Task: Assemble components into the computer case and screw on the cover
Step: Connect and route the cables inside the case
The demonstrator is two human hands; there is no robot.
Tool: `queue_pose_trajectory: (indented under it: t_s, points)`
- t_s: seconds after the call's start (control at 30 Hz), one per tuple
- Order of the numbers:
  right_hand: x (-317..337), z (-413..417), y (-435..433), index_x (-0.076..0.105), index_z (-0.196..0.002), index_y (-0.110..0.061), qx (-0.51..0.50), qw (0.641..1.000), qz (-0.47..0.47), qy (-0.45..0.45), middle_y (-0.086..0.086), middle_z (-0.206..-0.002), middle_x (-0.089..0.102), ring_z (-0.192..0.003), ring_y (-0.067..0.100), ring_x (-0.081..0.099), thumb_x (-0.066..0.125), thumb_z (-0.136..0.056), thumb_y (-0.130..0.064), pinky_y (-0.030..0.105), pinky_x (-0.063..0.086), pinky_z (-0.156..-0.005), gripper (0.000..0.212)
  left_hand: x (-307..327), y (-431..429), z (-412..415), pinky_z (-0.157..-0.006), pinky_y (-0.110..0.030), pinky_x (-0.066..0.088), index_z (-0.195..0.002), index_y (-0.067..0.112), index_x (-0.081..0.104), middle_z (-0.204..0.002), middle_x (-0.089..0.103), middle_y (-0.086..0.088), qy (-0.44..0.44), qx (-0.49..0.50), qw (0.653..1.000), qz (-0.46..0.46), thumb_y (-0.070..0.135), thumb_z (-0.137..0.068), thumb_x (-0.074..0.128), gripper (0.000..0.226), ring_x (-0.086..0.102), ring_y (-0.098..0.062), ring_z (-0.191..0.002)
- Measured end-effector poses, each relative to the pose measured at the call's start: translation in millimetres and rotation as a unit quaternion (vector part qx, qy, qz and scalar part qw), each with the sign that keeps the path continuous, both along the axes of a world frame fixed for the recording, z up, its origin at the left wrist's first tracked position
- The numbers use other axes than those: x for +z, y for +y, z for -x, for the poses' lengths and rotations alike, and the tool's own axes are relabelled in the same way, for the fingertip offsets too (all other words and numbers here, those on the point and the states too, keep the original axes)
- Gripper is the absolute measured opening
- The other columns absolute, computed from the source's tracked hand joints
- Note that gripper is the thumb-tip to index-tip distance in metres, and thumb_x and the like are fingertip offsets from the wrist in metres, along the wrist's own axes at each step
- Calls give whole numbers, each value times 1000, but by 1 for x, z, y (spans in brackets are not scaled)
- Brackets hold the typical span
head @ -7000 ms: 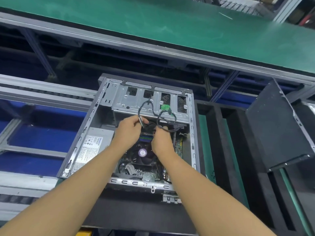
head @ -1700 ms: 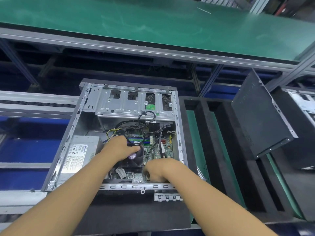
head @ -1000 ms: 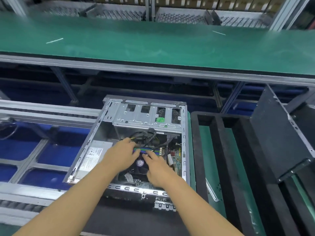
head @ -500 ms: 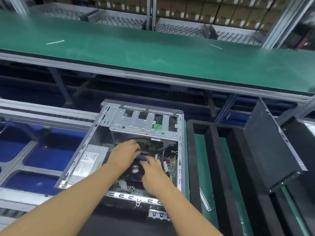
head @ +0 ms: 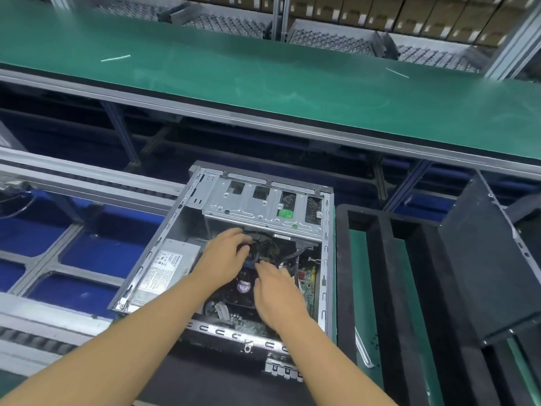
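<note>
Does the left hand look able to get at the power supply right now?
Probably yes. The power supply lies uncovered in the open case, just beside the left hand, with nothing between them. The hand would first have to let go of the black cables.

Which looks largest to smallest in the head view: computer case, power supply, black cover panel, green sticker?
1. computer case
2. black cover panel, though the frame edge crops it
3. power supply
4. green sticker

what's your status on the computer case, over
Left hand grips black cables inside open computer case. Right hand open, fingertips at cables. No cover on; dark panel leans at right.
</note>
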State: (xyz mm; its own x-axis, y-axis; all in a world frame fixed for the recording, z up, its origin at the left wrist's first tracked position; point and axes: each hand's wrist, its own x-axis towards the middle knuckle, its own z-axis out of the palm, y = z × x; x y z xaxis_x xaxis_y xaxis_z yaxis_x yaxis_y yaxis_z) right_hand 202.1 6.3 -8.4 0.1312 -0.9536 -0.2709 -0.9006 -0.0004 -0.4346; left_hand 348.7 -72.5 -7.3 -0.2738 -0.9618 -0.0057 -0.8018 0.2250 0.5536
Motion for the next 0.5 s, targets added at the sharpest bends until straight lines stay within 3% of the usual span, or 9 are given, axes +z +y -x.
queue_pose_trajectory:
  t_s: [0.07,0.13,0.2,0.33,0.5]
  points:
    - [8,-2,2,51,-143,-23,-16,999,32,-9,-8,-143,51,-116,20,59,34,-108,-20,50,43,-108,39,12,10,-6,-109,-34,38,-122,20,68,-136,56,7,54,2,998,9,20,-99,54,27,51,-11,-126]
    - [17,-4,5,57,-134,-25,-34,998,45,-32,-8,-134,58,-104,19,65,35,-107,-19,48,47,-103,35,25,21,-13,-96,-19,45,-116,24,69,-120,64,13,103,14,995,13,20,-98,56,23,58,0,-108]
    - [29,-8,10,61,-118,-25,-52,993,91,-58,-8,-118,62,-90,16,64,39,-106,-19,41,53,-84,26,38,32,-23,-80,-6,45,-110,31,68,-104,67,21,148,37,988,-5,23,-97,57,19,60,7,-94]
    - [56,-51,8,62,-104,-23,-41,974,166,-150,-12,-104,60,-85,12,59,45,-102,-16,39,51,-76,19,57,52,-56,-75,-20,56,-104,29,68,-86,72,13,257,88,962,-39,14,-99,55,20,68,0,-81]
    - [79,-153,-6,62,-92,-27,21,957,94,-275,-14,-84,66,-71,-6,58,50,-97,-7,11,39,-64,24,72,78,-136,-73,-16,52,-99,31,72,-91,72,16,296,204,933,12,5,-95,46,37,67,0,-81]
